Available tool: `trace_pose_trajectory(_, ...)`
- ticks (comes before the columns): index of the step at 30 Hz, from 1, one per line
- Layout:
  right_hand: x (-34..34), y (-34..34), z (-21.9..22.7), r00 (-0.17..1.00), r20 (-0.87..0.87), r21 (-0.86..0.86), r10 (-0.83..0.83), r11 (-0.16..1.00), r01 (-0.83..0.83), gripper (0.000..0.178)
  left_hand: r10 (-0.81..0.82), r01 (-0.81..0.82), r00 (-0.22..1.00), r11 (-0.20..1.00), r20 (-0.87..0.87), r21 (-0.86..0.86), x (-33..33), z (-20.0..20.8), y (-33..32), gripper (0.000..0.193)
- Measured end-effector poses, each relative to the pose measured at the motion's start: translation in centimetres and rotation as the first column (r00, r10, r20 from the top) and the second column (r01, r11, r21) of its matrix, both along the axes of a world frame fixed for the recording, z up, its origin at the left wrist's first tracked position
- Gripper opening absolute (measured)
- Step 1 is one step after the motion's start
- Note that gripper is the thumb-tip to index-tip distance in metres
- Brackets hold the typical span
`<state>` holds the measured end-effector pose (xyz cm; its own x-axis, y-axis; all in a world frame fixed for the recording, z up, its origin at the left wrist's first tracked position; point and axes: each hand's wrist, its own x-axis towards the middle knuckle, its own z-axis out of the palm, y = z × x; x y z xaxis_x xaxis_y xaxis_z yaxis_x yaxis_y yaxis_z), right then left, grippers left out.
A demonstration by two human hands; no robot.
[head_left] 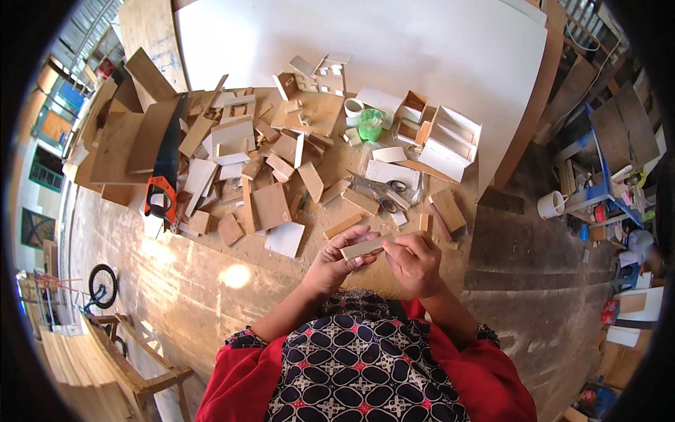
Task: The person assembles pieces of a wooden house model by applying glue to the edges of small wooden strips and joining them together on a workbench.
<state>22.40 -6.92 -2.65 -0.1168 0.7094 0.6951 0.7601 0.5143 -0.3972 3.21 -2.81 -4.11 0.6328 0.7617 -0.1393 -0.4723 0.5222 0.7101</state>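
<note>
Sawdust-covered brown counter [451, 266]: the right edge drops straight to the dark floor and the left-front edge runs at a slant. A dusty margin lies between the scrap and the near side; the room for movement is here. Smooth white panel [351, 42], large and flat, bounds the far side.

Heap of wooden offcuts [271, 205]: blocks, slats and squares, some raw brown and rough, some white-faced; overlapping, so an exact count is not possible. One handsaw with a dark blade and orange handle [168, 158] at the heap's left, handle toward the near edge. One white open-topped box with long compartments [446, 166] at the far right. One small upright assembly of brown and white pieces [329, 77] behind the heap.

Two hands, both in use. Left hand [336, 261]: grip pinching the thin, straight, pale flat strip [364, 247], thumb on the near side, fingers on the far side. Right hand [415, 264]: grip closed, fingertips pinching the strip's right end. The strip is raised over the near margin, in front of the offcuts.

One pair of scissors with black loops [376, 186], just beyond the hands. One translucent green cup [370, 126]; one white cylindrical cup [354, 108] beside it.
</note>
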Motion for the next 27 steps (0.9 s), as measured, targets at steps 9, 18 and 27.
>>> trace_pose_trajectory(9, -0.8, 1.0, 0.1, 0.979, -0.194, -0.179, 0.064, 0.979, -0.099, 0.021, 0.078, -0.080, 0.997, 0.993, -0.022, -0.088, -0.1, -2.1, 0.7, 0.022)
trace_pose_trajectory(18, -2.5, 1.6, 0.0, 0.953, -0.300, -0.265, 0.052, 0.955, -0.136, 0.020, 0.110, -0.071, 0.976, 0.976, 0.186, -0.204, -1.4, -3.4, 1.5, 0.021)
trace_pose_trajectory(27, -4.1, 2.7, 0.5, 0.957, -0.283, -0.244, 0.063, 0.960, -0.135, 0.021, 0.079, -0.041, 0.963, 0.988, 0.258, -0.152, -2.6, -2.4, 2.6, 0.018)
